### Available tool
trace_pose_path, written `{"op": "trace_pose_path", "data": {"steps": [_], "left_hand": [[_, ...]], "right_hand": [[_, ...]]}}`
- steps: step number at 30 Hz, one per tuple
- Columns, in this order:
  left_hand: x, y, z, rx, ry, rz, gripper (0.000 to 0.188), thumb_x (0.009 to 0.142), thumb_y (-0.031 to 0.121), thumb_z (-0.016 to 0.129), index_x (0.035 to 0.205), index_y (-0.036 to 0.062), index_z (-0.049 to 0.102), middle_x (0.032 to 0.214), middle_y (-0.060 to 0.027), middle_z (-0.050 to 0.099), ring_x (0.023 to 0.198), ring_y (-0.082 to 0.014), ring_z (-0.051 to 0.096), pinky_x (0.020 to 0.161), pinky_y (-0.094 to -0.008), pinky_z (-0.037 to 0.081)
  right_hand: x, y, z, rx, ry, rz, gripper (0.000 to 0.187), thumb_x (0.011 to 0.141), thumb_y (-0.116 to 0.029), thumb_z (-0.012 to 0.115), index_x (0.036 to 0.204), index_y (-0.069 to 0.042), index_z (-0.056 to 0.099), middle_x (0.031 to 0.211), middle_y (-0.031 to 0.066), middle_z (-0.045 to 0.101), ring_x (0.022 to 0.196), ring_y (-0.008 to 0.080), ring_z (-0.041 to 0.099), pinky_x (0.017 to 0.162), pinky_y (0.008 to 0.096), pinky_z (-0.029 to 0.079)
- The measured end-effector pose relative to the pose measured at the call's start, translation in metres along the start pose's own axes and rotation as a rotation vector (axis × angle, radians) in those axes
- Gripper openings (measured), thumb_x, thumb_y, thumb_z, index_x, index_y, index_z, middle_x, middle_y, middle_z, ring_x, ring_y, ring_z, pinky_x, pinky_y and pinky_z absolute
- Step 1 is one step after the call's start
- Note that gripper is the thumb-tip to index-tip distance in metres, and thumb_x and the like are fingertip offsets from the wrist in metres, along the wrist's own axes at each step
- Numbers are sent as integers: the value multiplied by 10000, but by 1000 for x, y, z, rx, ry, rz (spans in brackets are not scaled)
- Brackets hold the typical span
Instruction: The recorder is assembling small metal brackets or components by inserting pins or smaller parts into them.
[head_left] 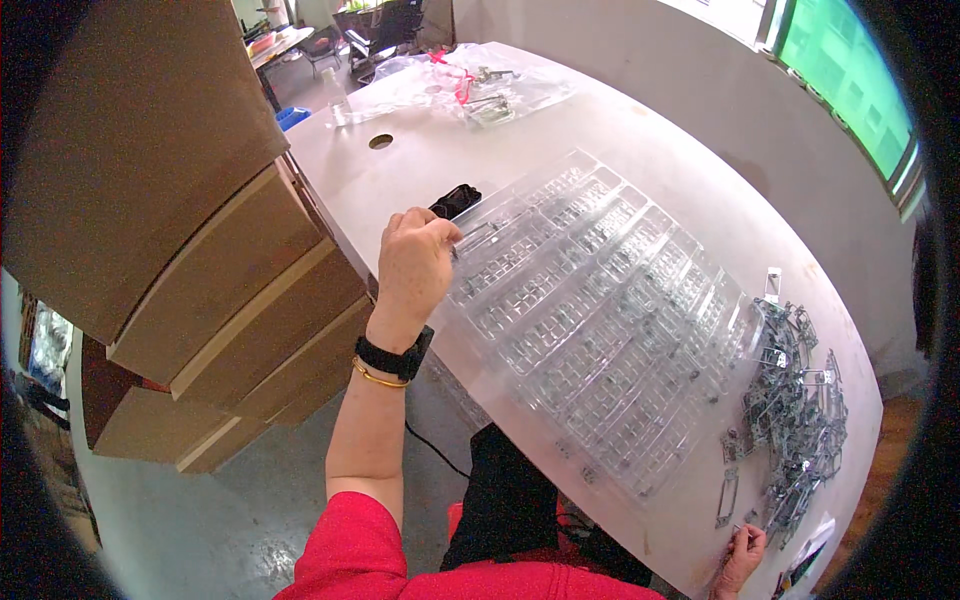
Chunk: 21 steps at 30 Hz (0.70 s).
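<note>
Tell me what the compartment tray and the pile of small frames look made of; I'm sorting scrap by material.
The compartment tray looks like thin clear moulded plastic: the white table shows through it and its ridges glint. The small frames look like bare stamped metal, silvery and shiny with hard edges, though plating cannot be ruled out. The left hand holds one over the tray.

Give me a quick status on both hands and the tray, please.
Left hand pinching a small metal clip at the clear tray's far-left corner. Right hand at the clip pile, grip unclear. Nothing blocking the tray.
</note>
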<state>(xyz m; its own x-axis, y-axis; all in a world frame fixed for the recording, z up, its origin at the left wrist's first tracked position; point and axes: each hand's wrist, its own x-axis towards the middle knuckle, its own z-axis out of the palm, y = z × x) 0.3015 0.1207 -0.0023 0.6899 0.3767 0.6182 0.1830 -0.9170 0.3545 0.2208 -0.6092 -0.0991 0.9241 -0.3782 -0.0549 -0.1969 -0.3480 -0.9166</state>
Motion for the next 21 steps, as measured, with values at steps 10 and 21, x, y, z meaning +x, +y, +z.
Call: {"op": "trace_pose_path", "data": {"steps": [10,21], "left_hand": [[-9,7,-13,42,146,-37,177,863,-42,638,960,40,761,1038,-160,717,1026,-367,653,924,-449,517],[-54,128,-71,-270,285,106,176,920,-94,621,1055,-1,689,1030,-147,684,983,-300,664,907,-391,520]], "right_hand": [[-9,-17,7,-60,-14,-8,77,1031,-151,659,1038,-80,629,819,-44,564,684,44,478,596,204,374],[-29,-53,27,19,-86,80,100,1015,-144,669,960,-65,646,774,-32,582,633,67,499,547,257,400]]}}
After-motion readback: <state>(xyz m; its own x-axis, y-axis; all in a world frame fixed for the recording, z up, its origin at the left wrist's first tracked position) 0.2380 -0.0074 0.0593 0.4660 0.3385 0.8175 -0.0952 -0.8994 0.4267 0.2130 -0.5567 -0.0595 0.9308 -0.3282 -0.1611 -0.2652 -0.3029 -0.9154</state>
